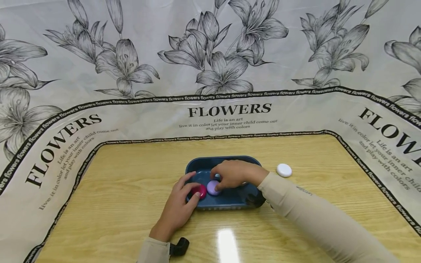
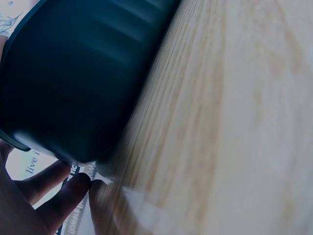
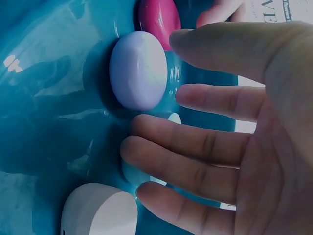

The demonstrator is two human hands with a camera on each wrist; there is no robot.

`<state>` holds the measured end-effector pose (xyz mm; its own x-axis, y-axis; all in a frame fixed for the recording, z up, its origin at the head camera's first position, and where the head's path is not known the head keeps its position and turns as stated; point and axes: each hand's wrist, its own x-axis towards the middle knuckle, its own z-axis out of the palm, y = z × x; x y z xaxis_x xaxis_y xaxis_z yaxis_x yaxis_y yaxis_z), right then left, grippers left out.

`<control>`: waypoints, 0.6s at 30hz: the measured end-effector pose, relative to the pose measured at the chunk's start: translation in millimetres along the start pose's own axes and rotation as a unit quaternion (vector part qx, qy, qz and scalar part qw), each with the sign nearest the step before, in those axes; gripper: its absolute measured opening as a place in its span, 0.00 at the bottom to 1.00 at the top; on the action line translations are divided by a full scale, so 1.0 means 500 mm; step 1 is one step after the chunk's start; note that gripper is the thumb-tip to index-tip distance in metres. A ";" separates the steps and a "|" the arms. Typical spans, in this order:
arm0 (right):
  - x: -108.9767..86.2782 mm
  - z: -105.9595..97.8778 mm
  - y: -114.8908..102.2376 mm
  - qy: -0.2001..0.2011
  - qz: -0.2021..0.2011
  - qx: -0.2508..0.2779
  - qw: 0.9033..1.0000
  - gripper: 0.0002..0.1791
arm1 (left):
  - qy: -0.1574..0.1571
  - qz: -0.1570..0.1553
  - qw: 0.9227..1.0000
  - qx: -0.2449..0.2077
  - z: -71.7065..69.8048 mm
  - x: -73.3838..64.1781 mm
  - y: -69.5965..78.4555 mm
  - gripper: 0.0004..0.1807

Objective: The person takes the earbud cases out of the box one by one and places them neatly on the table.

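The purple disc (image 1: 212, 187) lies in the blue tray (image 1: 227, 200), just left of the right hand (image 1: 235, 171), the nearer one, which is loose and holds nothing. The left hand (image 1: 179, 200) reaches to the pink disc (image 1: 203, 191); I can't tell if it grips.

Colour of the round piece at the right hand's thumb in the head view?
The round piece is pale purple; right wrist view shows it best.

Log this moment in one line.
Left hand: by pink piece | Right hand: by lavender piece | Both pieces: inside blue tray | White piece: on table beside tray
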<state>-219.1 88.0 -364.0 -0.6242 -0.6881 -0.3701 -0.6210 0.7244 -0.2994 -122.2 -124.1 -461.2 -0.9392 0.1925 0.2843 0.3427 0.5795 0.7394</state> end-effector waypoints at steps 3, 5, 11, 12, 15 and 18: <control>0.000 0.003 -0.008 0.001 0.004 -0.013 1.000 0.22 | 0.002 -0.001 1.000 0.002 0.000 -0.003 -0.002 0.12; 0.001 0.004 -0.014 0.002 0.007 -0.019 1.000 0.22 | 0.003 -0.004 1.000 0.001 -0.002 -0.003 -0.001 0.12; 0.011 0.006 -0.028 0.000 0.020 -0.026 0.999 0.24 | 0.008 0.000 1.000 -0.006 -0.002 -0.006 0.000 0.11; 0.012 0.007 -0.029 -0.001 0.023 -0.028 0.999 0.24 | 0.009 0.001 1.000 -0.007 -0.002 -0.006 0.000 0.11; 0.013 0.006 -0.032 -0.006 0.035 -0.037 0.999 0.24 | 0.009 0.003 1.000 -0.008 0.000 -0.006 0.002 0.11; 0.011 0.005 -0.032 -0.010 0.046 -0.044 0.998 0.25 | 0.008 0.006 1.000 -0.009 0.003 -0.004 0.003 0.11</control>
<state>-211.3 72.6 -363.6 -0.6714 -0.6178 -0.4093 -0.6020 0.7768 -0.1851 -119.9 -122.3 -461.6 -0.9349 0.1862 0.3021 0.3536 0.5628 0.7471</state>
